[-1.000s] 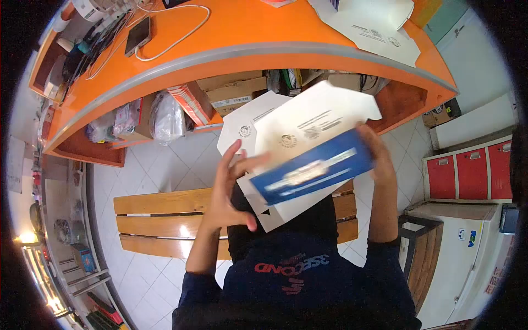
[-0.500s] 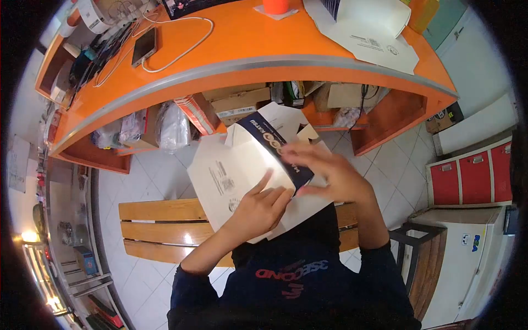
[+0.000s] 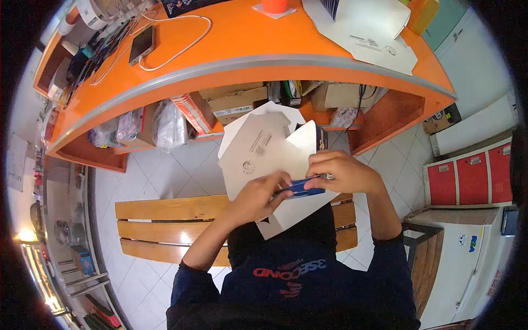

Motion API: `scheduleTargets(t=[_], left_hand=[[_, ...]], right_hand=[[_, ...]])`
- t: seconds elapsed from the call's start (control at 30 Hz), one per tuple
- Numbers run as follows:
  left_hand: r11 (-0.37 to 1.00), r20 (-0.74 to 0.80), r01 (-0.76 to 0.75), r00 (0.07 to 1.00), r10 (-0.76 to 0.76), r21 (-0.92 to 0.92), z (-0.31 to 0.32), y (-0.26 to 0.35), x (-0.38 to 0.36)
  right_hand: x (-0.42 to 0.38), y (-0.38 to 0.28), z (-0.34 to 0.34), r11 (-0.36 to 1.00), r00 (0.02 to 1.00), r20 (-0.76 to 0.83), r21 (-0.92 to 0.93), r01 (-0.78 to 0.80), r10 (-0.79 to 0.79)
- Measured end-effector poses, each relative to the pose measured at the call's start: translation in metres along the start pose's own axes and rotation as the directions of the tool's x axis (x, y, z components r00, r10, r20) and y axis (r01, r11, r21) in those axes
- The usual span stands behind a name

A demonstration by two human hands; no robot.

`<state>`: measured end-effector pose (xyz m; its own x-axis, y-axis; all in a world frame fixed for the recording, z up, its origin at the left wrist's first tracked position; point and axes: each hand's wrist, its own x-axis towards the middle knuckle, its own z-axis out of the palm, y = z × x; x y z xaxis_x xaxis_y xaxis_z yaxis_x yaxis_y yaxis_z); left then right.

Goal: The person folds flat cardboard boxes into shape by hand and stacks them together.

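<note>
An unfolded cardboard food box, pale inside with printed marks and a dark blue outer side, rests over my lap. My left hand pinches the left end of the blue side panel between thumb and fingers. At the panel's other end, my right hand is closed on its edge, with the thumb facing my left hand. A raised pale flap stands behind the right hand. Part of the panel's edge is hidden by my fingers.
A curved orange desk stands ahead, bearing a phone on a white cable and another pale box. Cartons and plastic bags fill its shelf. Beneath the box is a slatted wooden bench; a white fridge is at right.
The box has been turned, so its printed flap now points away at the left. Both hands have come together on the blue panel; the right hand was open and blurred before.
</note>
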<state>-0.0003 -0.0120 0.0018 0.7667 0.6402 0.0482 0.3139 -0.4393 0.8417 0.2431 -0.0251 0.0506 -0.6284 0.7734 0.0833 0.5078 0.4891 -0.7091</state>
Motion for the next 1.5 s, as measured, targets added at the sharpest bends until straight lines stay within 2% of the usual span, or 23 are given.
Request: scheduleTargets(t=[0.03,0.07,0.17,0.3,0.37,0.5,0.6,0.7,0.77,0.8,0.9,1.03,1.07,1.17,1.27,1.37,1.4,1.5], left_hand=[[0.993,-0.001,0.067,0.998,-0.067,-0.099,0.001,-0.006,-0.001],[0.971,0.004,0.132,0.991,-0.134,-0.198,0.001,-0.009,-0.001],[0.995,-0.009,-0.045,0.999,0.044,-0.091,-0.002,-0.012,0.001],[0.942,-0.065,0.108,0.989,-0.136,-0.318,0.002,-0.016,0.006],[0.884,-0.063,0.149,0.978,-0.197,-0.443,0.006,-0.022,0.008],[0.876,-0.131,0.156,0.962,-0.239,-0.456,0.008,-0.021,0.008],[0.889,-0.196,0.137,0.950,-0.243,-0.438,0.003,-0.014,0.009],[0.906,-0.206,0.140,0.949,-0.237,-0.399,-0.002,-0.007,0.010],[0.922,-0.155,0.143,0.965,-0.211,-0.361,-0.001,0.001,0.012],[0.912,-0.133,0.154,0.967,-0.219,-0.379,0.000,0.001,0.013],[0.886,-0.087,0.158,0.972,-0.216,-0.436,0.003,-0.003,0.017],[0.873,-0.083,0.125,0.979,-0.186,-0.471,0.002,-0.006,0.019],[0.876,-0.082,0.117,0.981,-0.175,-0.467,0.000,-0.003,0.020],[0.894,0.080,0.178,0.984,-0.159,-0.410,-0.012,0.012,0.020],[0.896,-0.108,-0.006,0.993,-0.047,-0.443,0.006,-0.008,0.020],[0.570,-0.204,0.093,0.877,-0.435,-0.816,-0.018,0.022,0.017],[0.473,-0.292,-0.066,0.859,-0.421,-0.878,-0.018,0.028,0.017],[0.371,-0.352,-0.184,0.816,-0.459,-0.910,-0.022,0.052,0.015]], right_hand=[[-0.002,0.003,-0.001,1.000,1.000,-0.018,0.016,-0.001,0.001],[-0.005,0.003,0.000,0.993,0.992,-0.126,0.114,0.004,0.010],[-0.016,0.015,0.003,0.958,0.916,-0.370,0.283,-0.047,0.154],[-0.021,0.030,0.016,0.844,0.818,-0.565,0.486,0.226,0.106],[-0.021,0.024,0.018,0.936,0.838,-0.544,0.311,0.164,0.034],[-0.014,0.012,0.019,0.995,0.866,-0.498,0.047,0.086,-0.051],[-0.016,0.024,0.030,0.837,0.711,-0.689,0.467,0.284,0.143],[-0.014,0.017,0.024,0.963,0.790,-0.614,0.208,0.170,-0.007],[-0.002,-0.003,0.027,0.995,0.766,-0.643,-0.060,-0.077,0.020],[0.003,-0.010,0.030,0.960,0.749,-0.662,-0.191,-0.206,0.029],[0.009,-0.010,0.035,0.925,0.705,-0.709,-0.265,-0.271,0.003],[0.005,-0.006,0.037,0.941,0.881,-0.465,-0.328,-0.077,-0.090],[0.002,-0.005,0.034,0.948,0.900,-0.431,-0.307,-0.084,-0.060],[0.006,0.003,0.041,0.978,0.885,-0.450,-0.205,0.031,-0.122],[0.004,-0.003,0.056,0.867,0.746,-0.566,-0.497,0.030,-0.351],[0.003,-0.022,0.061,0.928,0.752,-0.595,-0.367,0.061,-0.284],[0.007,-0.030,0.058,0.919,0.831,-0.498,-0.392,0.041,-0.249],[0.022,-0.023,0.070,0.855,0.722,-0.565,-0.513,0.071,-0.399]])
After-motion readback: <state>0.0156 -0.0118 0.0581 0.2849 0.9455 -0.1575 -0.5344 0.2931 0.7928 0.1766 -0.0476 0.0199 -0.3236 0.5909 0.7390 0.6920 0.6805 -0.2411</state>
